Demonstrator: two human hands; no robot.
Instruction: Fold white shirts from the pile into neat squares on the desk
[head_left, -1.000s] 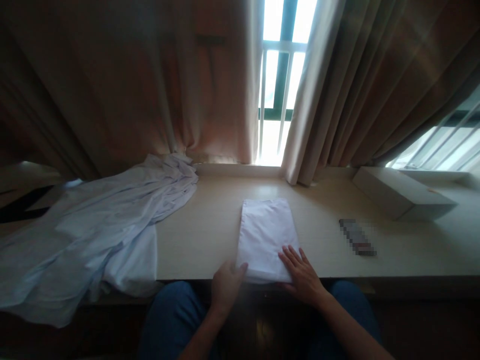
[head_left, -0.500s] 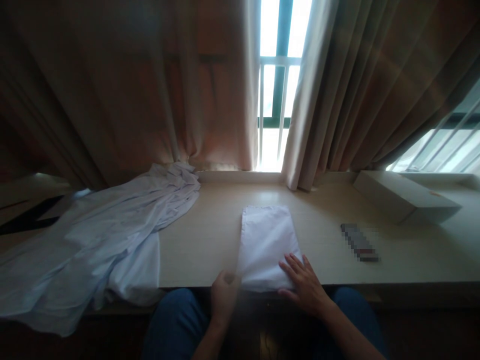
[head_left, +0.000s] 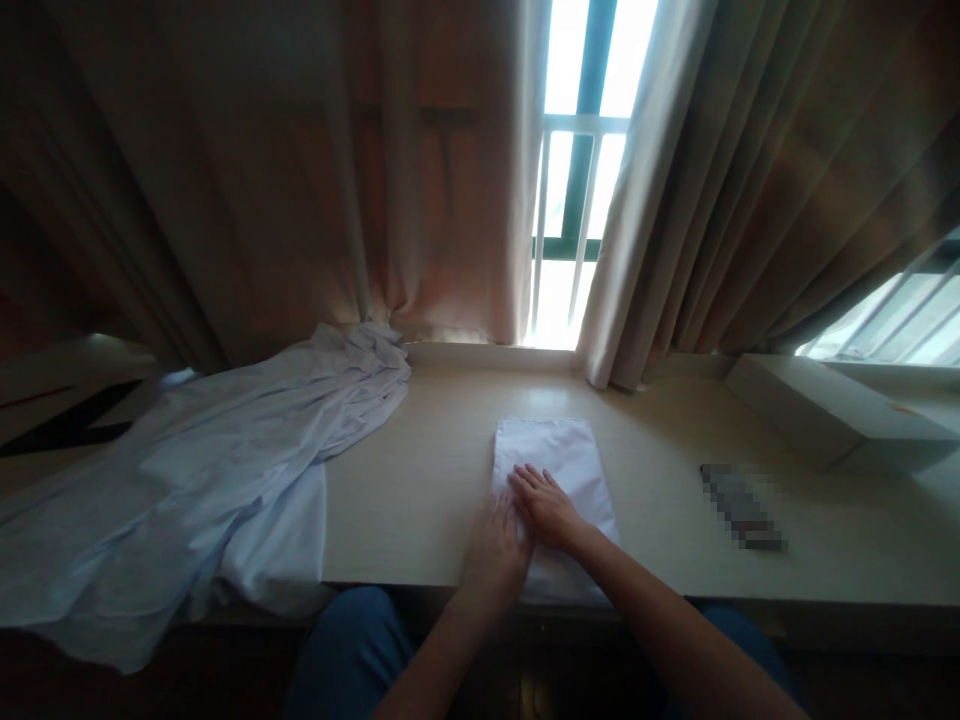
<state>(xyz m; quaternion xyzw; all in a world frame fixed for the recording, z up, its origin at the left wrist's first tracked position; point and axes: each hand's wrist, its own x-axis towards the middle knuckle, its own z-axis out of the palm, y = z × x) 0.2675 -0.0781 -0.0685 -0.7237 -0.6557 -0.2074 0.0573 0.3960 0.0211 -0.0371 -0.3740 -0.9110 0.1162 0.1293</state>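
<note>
A white cloth folded into a flat rectangle lies on the pale table in front of me. My right hand rests palm down on its middle, fingers stretched out. Beside it my left hand, a little blurred, lies flat along the cloth's left edge with its fingers extended. The two hands touch or nearly touch, and neither grips anything. Part of the cloth is hidden under them, and its near end reaches the table's front edge.
A large crumpled white cloth spreads over the left side and hangs past the front edge. To the right lie a pixelated dark object and a white box. Long curtains hang behind the table before a barred window.
My right hand has slid left from the cloth's right side to its middle. My left hand has come up from the near left corner and its curled fingers have straightened. The view has shifted slightly.
</note>
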